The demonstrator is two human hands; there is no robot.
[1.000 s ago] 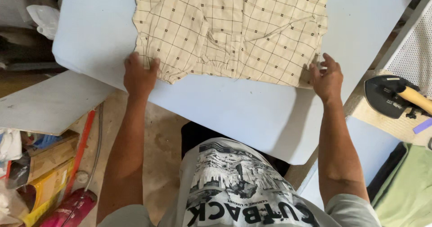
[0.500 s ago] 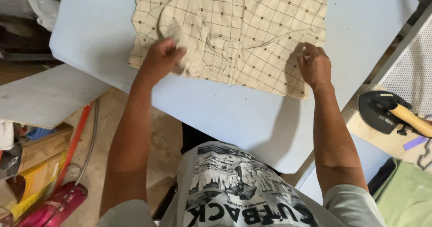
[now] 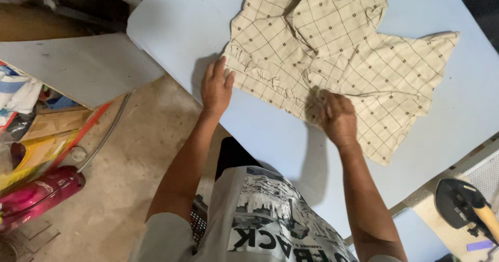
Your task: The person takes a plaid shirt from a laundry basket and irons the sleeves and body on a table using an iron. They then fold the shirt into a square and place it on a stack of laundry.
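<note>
Both hands slid inward — left hand [image 3: 217, 87] flat, right hand [image 3: 338, 117] grip bunching checked garment [image 3: 338, 49] on pale-blue table [image 3: 182, 18].

Even overhead light, soft shadows under both forearms, sharp focus throughout.

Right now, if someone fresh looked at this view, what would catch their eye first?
The cream checked cloth garment lies rumpled across the pale blue table, filling the upper middle. The left hand lies flat at its left edge, while the right hand bunches fabric at its lower hem. Low left on the concrete floor lies a bright pink plastic bottle, and a black iron with a wooden handle sits at lower right.
</note>
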